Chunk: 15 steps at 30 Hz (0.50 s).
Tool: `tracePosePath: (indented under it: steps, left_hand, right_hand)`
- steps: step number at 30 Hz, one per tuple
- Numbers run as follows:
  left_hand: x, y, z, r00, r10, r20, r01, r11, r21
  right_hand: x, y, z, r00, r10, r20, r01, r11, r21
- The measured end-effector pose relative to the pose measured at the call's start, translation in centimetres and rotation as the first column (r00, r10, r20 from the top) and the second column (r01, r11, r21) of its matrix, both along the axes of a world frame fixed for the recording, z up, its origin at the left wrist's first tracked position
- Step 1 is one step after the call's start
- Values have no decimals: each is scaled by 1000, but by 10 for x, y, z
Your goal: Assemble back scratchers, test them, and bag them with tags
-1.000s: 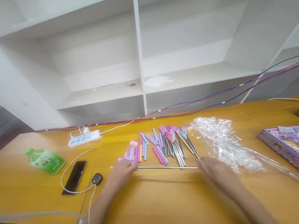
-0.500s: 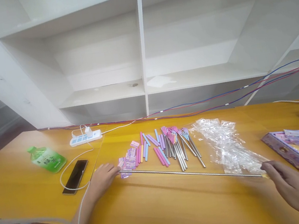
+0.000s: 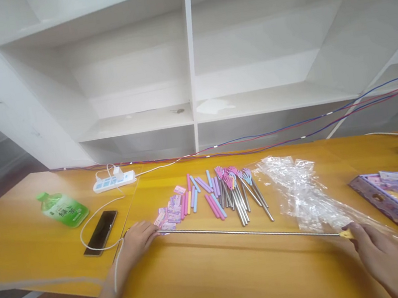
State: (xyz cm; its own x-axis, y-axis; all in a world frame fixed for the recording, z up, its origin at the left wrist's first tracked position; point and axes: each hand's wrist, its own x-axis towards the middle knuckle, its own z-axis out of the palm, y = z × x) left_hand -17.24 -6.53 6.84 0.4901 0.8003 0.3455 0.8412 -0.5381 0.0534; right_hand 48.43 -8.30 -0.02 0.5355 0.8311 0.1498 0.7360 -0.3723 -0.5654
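The rod (image 3: 248, 232) is slim, straight, silvery metal; my left hand (image 3: 138, 240) pinches one end, my right hand (image 3: 381, 251) clamps its yellow end (image 3: 346, 234).

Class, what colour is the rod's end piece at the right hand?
Yellow; the end piece at the right hand shows best in the head view.

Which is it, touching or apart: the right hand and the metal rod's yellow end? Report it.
Touching. The head view shows the right hand with its fingers closed on the yellow end of the metal rod, no gap between.
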Motion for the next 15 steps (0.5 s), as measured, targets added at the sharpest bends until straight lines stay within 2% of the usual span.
tracePosePath:
  steps: [3, 9, 15]
  left_hand:
    - [1, -1, -3, 1000, -5, 9, 5, 1000, 21]
    - [5, -3, -2, 999, -23, 25, 22, 999, 46]
    - [2, -10, 0, 997, -28, 65, 25, 998, 49]
  right_hand:
    - [-2, 1, 6, 994, 10, -112, -16, 998, -56]
    - [-8, 3, 22, 997, -33, -63, 35, 999, 20]
    - [-3, 4, 18, 997, -67, -41, 70, 993, 94]
